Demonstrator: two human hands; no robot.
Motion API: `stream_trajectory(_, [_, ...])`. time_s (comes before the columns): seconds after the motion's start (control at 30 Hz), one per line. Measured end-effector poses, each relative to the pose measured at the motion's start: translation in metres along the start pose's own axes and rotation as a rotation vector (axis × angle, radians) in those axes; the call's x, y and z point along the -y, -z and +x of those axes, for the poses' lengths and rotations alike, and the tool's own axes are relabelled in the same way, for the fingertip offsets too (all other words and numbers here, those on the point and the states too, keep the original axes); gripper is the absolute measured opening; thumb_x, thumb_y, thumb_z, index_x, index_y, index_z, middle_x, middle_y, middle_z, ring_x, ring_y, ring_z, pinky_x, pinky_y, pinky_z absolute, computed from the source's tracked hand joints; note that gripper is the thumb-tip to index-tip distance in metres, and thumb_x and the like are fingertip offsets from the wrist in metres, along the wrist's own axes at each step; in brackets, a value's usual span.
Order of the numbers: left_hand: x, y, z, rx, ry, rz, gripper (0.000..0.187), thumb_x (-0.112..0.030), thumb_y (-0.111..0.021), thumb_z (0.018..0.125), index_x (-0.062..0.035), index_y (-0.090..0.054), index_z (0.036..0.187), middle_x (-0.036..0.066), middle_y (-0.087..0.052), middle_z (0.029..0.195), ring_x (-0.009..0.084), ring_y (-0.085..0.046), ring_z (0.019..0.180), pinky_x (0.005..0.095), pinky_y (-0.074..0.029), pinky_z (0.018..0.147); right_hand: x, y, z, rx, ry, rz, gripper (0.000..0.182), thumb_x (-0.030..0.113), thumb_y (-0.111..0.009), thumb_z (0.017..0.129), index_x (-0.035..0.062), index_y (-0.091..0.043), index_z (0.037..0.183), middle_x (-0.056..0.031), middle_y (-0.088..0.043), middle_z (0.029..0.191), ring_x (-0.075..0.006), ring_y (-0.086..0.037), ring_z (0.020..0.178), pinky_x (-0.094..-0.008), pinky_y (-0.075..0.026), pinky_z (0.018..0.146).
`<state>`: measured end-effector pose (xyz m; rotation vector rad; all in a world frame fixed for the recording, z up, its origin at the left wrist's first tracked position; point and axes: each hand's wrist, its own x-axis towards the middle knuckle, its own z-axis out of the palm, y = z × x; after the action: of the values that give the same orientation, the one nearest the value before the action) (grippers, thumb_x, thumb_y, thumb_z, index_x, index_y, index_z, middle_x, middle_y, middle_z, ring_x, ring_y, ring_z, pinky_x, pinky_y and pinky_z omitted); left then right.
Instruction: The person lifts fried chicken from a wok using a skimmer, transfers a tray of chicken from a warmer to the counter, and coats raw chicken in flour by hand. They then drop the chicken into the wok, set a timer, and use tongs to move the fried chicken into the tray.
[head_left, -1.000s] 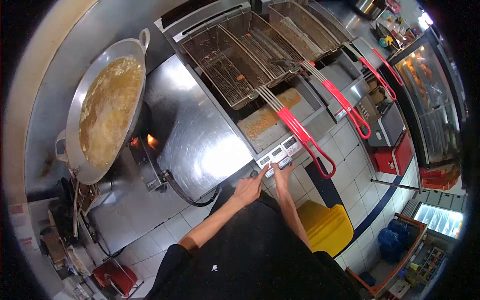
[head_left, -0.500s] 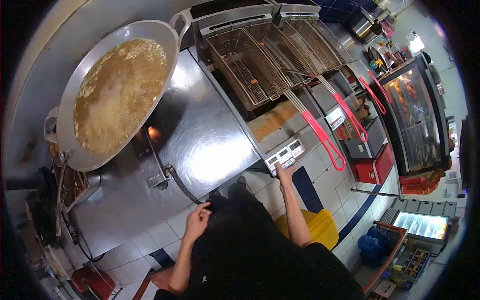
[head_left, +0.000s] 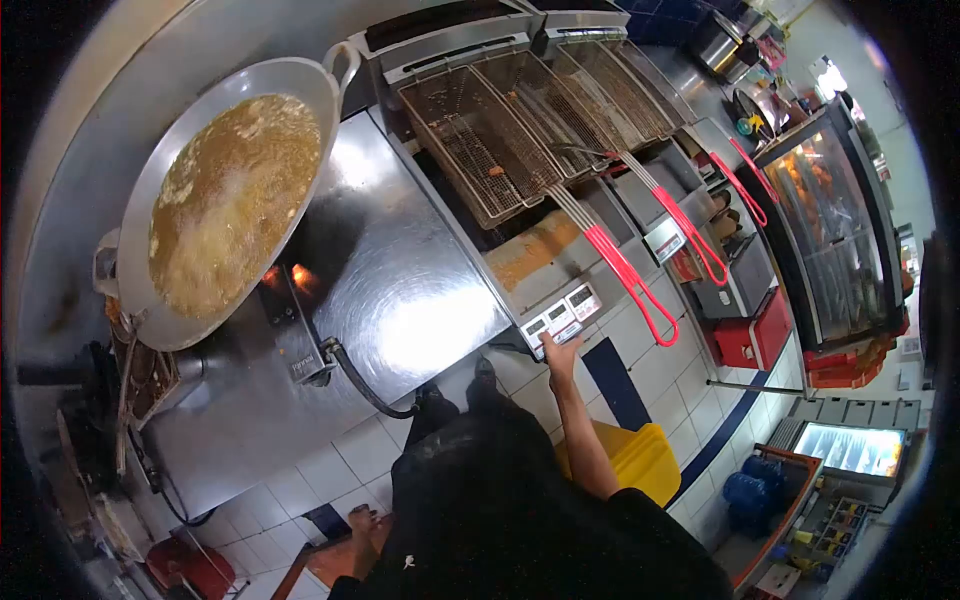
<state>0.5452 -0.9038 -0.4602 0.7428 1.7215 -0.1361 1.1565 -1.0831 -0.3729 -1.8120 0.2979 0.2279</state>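
Note:
My right hand (head_left: 560, 358) is at the lower edge of the fryer's control panel (head_left: 560, 318), with its thumb and a finger apart and touching the panel by its displays. Above it, a frying basket (head_left: 485, 145) with a red-coated handle (head_left: 630, 285) rests over the fryer, and a small orange-brown scrap lies in its mesh. My left hand (head_left: 365, 522) hangs low beside my body with loosely bent fingers, holding nothing that I can see. A large metal wok (head_left: 300, 85) of bubbling oil (head_left: 240, 200) sits at the left, with flame (head_left: 301, 277) showing beneath its rim.
A steel counter (head_left: 400, 250) runs between wok and fryer, with a black hose (head_left: 365, 385) at its front. A yellow bin (head_left: 640, 460) stands at my right. Further right are a red box (head_left: 745, 335) and a glass display cabinet (head_left: 825, 230). The floor is white tile.
My left hand has dropped from near the hose down beside my body. My right hand stays at the control panel. The view has shifted slightly.

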Motion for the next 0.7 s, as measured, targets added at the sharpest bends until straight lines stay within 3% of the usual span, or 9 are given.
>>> stream_trajectory(0.1, [-0.01,-0.025,0.004,0.113,0.002,-0.1,0.026,-0.025,-0.054,0.087,-0.0035,-0.058,0.101,0.01,-0.065,0.077,0.0181,-0.062,0.058,0.0318,-0.048,0.042,0.018,-0.003,-0.015,-0.013,-0.012,0.086,0.076,0.011,-0.07,0.072,-0.0023,-0.021,0.13,-0.0158,-0.045,0.116,-0.0233,-0.049,0.104,-0.0351,-0.042,0.089])
stream_trajectory(0.13, [-0.02,-0.041,0.004,0.139,-0.021,-0.13,0.027,-0.027,-0.055,0.087,-0.0032,-0.058,0.1,0.01,-0.065,0.077,0.0186,-0.062,0.058,0.0324,-0.049,0.042,0.02,-0.002,-0.015,-0.003,-0.007,0.046,0.088,0.012,-0.071,0.071,-0.0067,-0.012,0.133,-0.0177,-0.046,0.118,-0.0246,-0.05,0.105,-0.0342,-0.042,0.091])
stream_trajectory(0.17, [-0.042,-0.07,-0.02,0.027,-0.184,0.097,0.027,-0.025,-0.053,0.089,-0.005,-0.056,0.107,0.011,-0.065,0.081,0.0183,-0.062,0.059,0.0317,-0.05,0.043,0.019,-0.001,-0.014,0.01,-0.002,0.004,0.1,0.013,-0.072,0.069,-0.0111,-0.002,0.137,-0.0196,-0.047,0.121,-0.0259,-0.051,0.107,-0.0334,-0.041,0.092])
stream_trajectory(0.2, [-0.068,-0.099,-0.045,-0.035,-0.208,0.062,0.025,-0.021,-0.051,0.091,-0.0073,-0.055,0.111,0.011,-0.065,0.082,0.0179,-0.063,0.06,0.0309,-0.049,0.043,0.018,0.0,-0.013,0.019,-0.013,0.008,0.1,0.013,-0.072,0.069,-0.0111,-0.002,0.137,-0.0196,-0.047,0.121,-0.0259,-0.051,0.107,-0.0334,-0.041,0.092])
stream_trajectory(0.33, [-0.134,-0.164,-0.103,0.085,-0.476,0.2,0.023,-0.017,-0.048,0.094,-0.0102,-0.055,0.115,0.009,-0.065,0.087,0.0151,-0.062,0.066,0.0281,-0.048,0.051,0.035,0.002,-0.022,0.069,-0.023,0.084,0.099,0.012,-0.066,0.073,-0.0113,0.005,0.138,-0.0266,-0.029,0.137,-0.0312,-0.033,0.127,-0.0355,-0.024,0.108])
stream_trajectory(0.4, [-0.148,-0.183,-0.124,0.085,-0.532,0.218,0.023,-0.016,-0.047,0.094,-0.01,-0.055,0.115,0.009,-0.065,0.087,0.0149,-0.062,0.066,0.0279,-0.048,0.051,0.045,-0.001,-0.024,0.064,-0.066,0.068,0.099,0.012,-0.065,0.073,-0.011,0.006,0.138,-0.0277,-0.027,0.138,-0.0319,-0.033,0.127,-0.0351,-0.024,0.107])
stream_trajectory(0.57, [-0.13,-0.182,-0.133,0.09,-0.606,0.258,0.023,-0.015,-0.046,0.093,-0.0074,-0.057,0.112,0.008,-0.065,0.084,0.0138,-0.061,0.063,0.0262,-0.048,0.05,0.069,-0.002,-0.034,0.02,-0.141,0.069,0.1,0.013,-0.065,0.074,-0.0097,0.008,0.139,-0.0293,-0.023,0.139,-0.0333,-0.031,0.128,-0.0354,-0.024,0.107])
stream_trajectory(0.7, [-0.067,-0.142,-0.096,0.136,-0.46,0.092,0.021,-0.01,-0.049,0.089,-0.0055,-0.061,0.106,0.007,-0.064,0.077,0.0123,-0.06,0.064,0.0257,-0.048,0.052,0.06,0.002,-0.041,0.043,-0.136,0.121,0.101,0.012,-0.066,0.074,-0.0091,0.008,0.139,-0.0269,-0.016,0.143,-0.0329,-0.024,0.132,-0.0369,-0.019,0.109])
